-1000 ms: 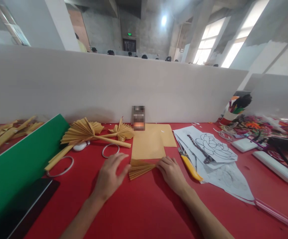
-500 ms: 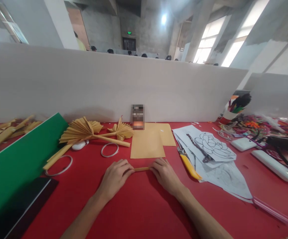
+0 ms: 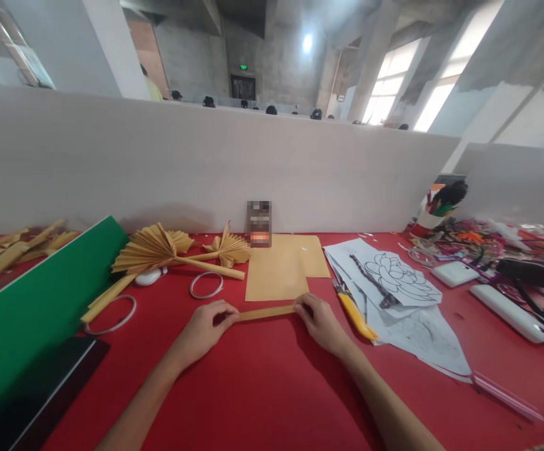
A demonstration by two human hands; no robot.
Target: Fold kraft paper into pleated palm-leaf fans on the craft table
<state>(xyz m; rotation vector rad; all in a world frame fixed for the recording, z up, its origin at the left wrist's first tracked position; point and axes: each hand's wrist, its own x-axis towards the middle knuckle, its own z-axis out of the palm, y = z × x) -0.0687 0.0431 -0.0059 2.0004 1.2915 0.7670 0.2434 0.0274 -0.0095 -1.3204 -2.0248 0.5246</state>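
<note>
A narrow folded strip of tan paper (image 3: 266, 312) spans the gap between my hands, just above the red tabletop. Its left end is pinched between the thumb and fingers of my left hand (image 3: 208, 326). My right hand (image 3: 319, 321) grips the other end, which sits slightly higher. Flat sheets of tan paper (image 3: 274, 275) lie just beyond the strip. Pleated paper fans (image 3: 147, 250) with rolled paper stems rest to the left, behind a coil of white wire (image 3: 206, 285).
A yellow utility knife (image 3: 359, 316) lies beside paper sheets with a flower drawing (image 3: 400, 279) on the right. A green board (image 3: 41, 319) leans at the left. Farther right are a white device (image 3: 511, 312) and a cup of pens (image 3: 426, 222). A white partition (image 3: 196, 163) closes the back.
My hands have moved apart toward the strip's ends, so a longer stretch of the folded paper shows. The right hand has risen slightly. The camera view has shifted a little.
</note>
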